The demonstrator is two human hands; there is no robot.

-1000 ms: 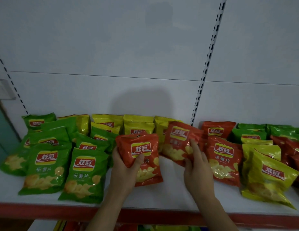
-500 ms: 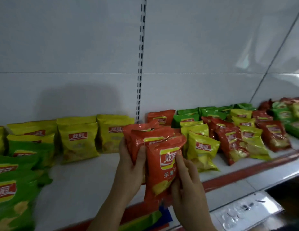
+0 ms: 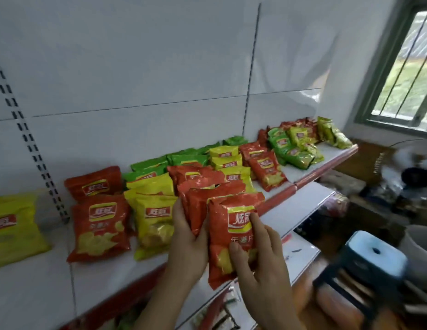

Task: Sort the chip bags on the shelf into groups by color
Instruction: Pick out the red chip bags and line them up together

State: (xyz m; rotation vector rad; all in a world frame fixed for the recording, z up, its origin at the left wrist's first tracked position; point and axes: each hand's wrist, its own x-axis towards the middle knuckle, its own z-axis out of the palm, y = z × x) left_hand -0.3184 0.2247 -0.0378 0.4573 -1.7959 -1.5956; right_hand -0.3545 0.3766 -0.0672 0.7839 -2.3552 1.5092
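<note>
Bare white shelf (image 3: pixel 107 277) lies left of the hands, its red front edge just below them. The left hand (image 3: pixel 187 244) grips a stack of red bags (image 3: pixel 203 201) (glossy, crinkled); the right hand (image 3: pixel 257 256) pinches the front red bag (image 3: pixel 222 225), held above that edge.

Place: a small shop.
Shelving: a white shelf (image 3: pixel 331 152) with a red front edge, slotted uprights (image 3: pixel 24 129) on its back panel.
Stock: many like-branded chip bags (image 3: pixel 99 228) in red, yellow and green on that shelf.
Surroundings: barred window (image 3: pixel 408 67) right of the shelf.
</note>
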